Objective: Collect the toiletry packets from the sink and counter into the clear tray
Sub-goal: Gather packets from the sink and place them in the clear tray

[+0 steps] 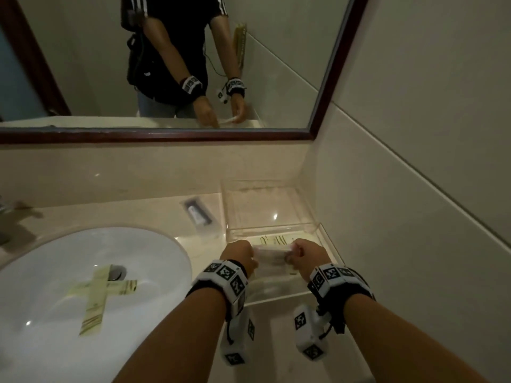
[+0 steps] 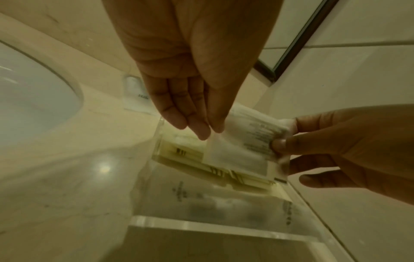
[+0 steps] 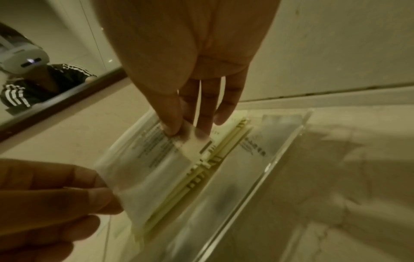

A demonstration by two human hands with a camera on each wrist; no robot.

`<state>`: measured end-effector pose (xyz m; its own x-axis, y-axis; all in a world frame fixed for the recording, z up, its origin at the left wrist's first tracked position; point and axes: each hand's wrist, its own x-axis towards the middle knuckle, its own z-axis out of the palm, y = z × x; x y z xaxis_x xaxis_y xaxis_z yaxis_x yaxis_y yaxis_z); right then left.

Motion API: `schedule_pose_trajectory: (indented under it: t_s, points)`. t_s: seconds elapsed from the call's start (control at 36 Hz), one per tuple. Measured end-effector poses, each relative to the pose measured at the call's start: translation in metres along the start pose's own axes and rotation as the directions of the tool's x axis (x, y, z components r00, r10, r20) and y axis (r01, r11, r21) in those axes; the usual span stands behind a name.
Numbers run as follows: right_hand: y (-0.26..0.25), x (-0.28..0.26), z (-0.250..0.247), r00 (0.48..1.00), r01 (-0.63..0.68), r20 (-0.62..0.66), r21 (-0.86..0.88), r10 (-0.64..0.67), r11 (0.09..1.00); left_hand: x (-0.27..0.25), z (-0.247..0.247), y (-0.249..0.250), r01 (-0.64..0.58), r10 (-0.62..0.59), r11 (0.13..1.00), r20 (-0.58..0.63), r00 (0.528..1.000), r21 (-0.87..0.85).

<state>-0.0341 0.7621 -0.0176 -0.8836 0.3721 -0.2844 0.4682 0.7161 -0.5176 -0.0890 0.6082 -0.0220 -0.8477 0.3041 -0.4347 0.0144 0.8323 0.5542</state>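
Both hands hold one white translucent packet (image 1: 272, 254) level over the clear tray (image 1: 320, 225) at the counter's right end. My left hand (image 1: 243, 254) pinches its left edge between thumb and fingers (image 2: 202, 132). My right hand (image 1: 298, 252) pinches the right edge, with the thumb (image 3: 172, 129) on the printed side. Yellow-green packets (image 2: 179, 150) and clear packets (image 2: 201, 195) lie inside the tray beneath it. Two yellow-green packets (image 1: 94, 297) lie crossed in the white sink (image 1: 154, 244) near the drain. A clear packet with a small tube (image 1: 199, 214) rests on the counter left of the tray.
A dark-framed mirror (image 1: 166, 135) runs along the wall behind the counter and reflects the person. A tiled wall (image 1: 414, 189) stands right beside the tray. The tap (image 1: 8, 208) shows at the far left edge.
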Motion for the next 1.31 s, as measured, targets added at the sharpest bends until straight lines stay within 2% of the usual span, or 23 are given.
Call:
schedule_pose_trajectory:
  t_s: [0.19, 0.36, 0.5, 0.67, 0.86, 1.0, 1.17, 1.31]
  points:
    - [0.011, 0.024, 0.03, 0.993, 0.004, 0.12, -0.007, -0.003, 1.0, 0.014, 0.015, -0.023, 0.092, -0.093, 0.986, -0.003, 0.996, -0.14]
    - [0.016, 0.036, 0.042, 0.983, -0.031, 0.176, -0.102, 0.048, 0.994, 0.018, 0.019, -0.032, 0.045, -0.042, 0.989, 0.028, 0.999, -0.138]
    - [0.007, 0.04, 0.043, 0.963, 0.025, 0.269, -0.202, 0.031, 0.979, 0.021, 0.024, -0.036, -0.019, 0.02, 0.999, -0.009, 1.0, 0.032]
    - [0.0, 0.041, 0.052, 0.949, 0.023, 0.311, -0.235, 0.053, 0.972, 0.025, 0.025, -0.037, -0.03, 0.034, 0.991, -0.028, 0.999, 0.128]
    - [0.002, 0.048, 0.066, 0.983, -0.064, 0.15, -0.245, 0.103, 0.967, 0.024, 0.026, -0.038, -0.046, 0.05, 0.982, -0.017, 0.999, 0.184]
    - [0.001, 0.045, 0.064, 0.982, -0.134, 0.103, -0.218, 0.16, 0.967, 0.022, 0.027, -0.039, -0.051, 0.057, 0.984, -0.027, 0.998, 0.17]
    - [0.001, 0.042, 0.059, 0.986, -0.139, 0.073, -0.139, 0.15, 0.98, 0.021, 0.026, -0.041, -0.064, 0.071, 0.987, -0.043, 0.997, 0.146]
    - [-0.008, 0.039, 0.047, 0.994, -0.108, -0.007, -0.046, 0.108, 0.993, 0.021, 0.024, -0.037, -0.087, 0.097, 0.988, -0.068, 0.993, 0.13]
